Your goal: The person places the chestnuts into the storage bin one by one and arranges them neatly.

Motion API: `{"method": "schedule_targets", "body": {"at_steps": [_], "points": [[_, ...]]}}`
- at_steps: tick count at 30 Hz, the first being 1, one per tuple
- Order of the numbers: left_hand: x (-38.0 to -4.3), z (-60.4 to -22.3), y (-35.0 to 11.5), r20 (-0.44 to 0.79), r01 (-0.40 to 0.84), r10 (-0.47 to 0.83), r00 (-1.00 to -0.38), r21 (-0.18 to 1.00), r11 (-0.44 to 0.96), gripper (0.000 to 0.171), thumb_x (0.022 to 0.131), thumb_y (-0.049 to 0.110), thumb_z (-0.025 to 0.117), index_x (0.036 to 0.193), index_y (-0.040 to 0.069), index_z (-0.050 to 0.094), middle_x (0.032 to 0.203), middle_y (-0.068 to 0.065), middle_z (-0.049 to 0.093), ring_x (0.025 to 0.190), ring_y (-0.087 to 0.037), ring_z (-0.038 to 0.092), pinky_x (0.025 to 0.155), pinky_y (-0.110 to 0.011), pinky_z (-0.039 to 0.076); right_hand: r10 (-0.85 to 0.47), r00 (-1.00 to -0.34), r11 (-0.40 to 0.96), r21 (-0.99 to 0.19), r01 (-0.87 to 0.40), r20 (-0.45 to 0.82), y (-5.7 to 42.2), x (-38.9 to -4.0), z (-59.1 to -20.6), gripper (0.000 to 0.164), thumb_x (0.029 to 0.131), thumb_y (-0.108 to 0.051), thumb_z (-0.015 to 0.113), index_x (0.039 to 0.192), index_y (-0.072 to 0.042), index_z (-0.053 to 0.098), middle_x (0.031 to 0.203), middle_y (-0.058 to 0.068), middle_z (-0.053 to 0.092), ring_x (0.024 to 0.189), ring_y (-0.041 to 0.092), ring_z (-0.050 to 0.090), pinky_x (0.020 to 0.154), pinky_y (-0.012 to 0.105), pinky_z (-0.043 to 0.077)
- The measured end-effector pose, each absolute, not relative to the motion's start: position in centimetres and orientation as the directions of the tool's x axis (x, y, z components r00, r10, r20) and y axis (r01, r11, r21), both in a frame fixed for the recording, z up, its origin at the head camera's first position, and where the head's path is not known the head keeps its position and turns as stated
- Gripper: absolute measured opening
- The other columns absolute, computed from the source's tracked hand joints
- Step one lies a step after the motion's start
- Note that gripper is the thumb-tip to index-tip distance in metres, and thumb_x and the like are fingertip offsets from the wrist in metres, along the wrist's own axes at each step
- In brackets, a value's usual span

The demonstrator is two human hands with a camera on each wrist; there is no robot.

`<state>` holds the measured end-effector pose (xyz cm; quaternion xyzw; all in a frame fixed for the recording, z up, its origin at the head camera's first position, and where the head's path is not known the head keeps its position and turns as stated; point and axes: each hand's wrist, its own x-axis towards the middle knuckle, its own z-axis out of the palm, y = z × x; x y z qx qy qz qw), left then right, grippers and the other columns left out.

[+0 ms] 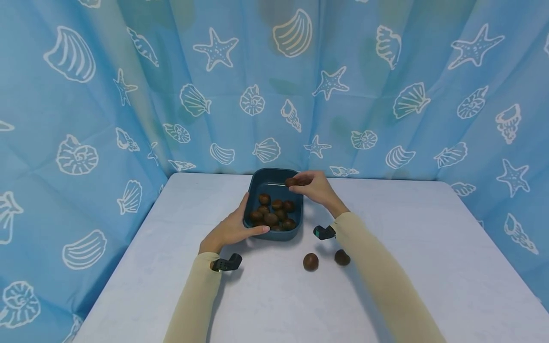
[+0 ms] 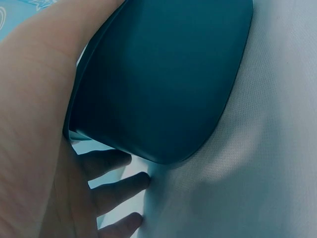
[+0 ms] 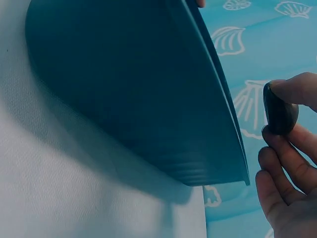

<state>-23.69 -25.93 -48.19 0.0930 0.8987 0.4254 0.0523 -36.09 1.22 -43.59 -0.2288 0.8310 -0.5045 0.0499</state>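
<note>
My left hand holds the near left corner of a dark blue rectangular container, thumb along the near rim and fingers at the left side. The left wrist view shows the container's smooth outer wall, with several fingertips beyond it. Over the far right corner, my right hand pinches a brown chestnut between thumb and fingers. In the right wrist view that chestnut is raised beside the container rim. Several chestnuts lie inside, mostly in the near half.
Two loose chestnuts, one round and one partly beside the right sleeve, lie on the white table. A blue curtain with white shell prints hangs behind the table and along both sides. The container stands near the table's back edge.
</note>
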Motion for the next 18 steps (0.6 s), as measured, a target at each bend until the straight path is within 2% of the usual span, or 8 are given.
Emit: {"method": "schedule_targets", "body": {"at_steps": [4,10,18], "points": [[-23.8,-48.2,-25.9,-0.010,0.129,0.216,-0.976,0.775,0.618,0.119,0.087,0.054,0.078,0.166,0.036,-0.009,0.174,-0.001,0.021,0.157,-0.033,0.032,0.119,-0.069,0.032,-0.435,-0.893,0.411,-0.856,-0.313,0.117,0.5,-36.1,-43.3,0.043,0.091,-0.026,0.079,0.128,-0.005,0.070,0.124,0.017,0.072,0.112,0.032,0.069,0.098,0.047,0.057],[-23.9,-48.2,-25.9,0.013,0.154,0.236,-0.972,0.792,0.591,0.116,0.088,0.050,0.078,0.164,0.044,-0.009,0.173,-0.001,0.023,0.156,-0.032,0.035,0.119,-0.069,0.033,-0.450,-0.888,0.457,-0.830,-0.320,0.095,-0.4,-36.4,-43.0,0.043,0.091,-0.026,0.079,0.126,-0.004,0.071,0.122,0.017,0.073,0.112,0.032,0.068,0.100,0.048,0.057],[-24.0,-48.2,-25.9,0.022,0.164,0.239,-0.971,0.786,0.596,0.118,0.088,0.051,0.079,0.166,0.038,-0.009,0.175,-0.002,0.019,0.157,-0.033,0.033,0.118,-0.070,0.033,-0.473,-0.878,0.497,-0.800,-0.337,0.075,-1.2,-36.7,-42.8,0.039,0.089,-0.025,0.081,0.120,-0.003,0.073,0.117,0.018,0.074,0.108,0.032,0.069,0.097,0.047,0.057]]}}
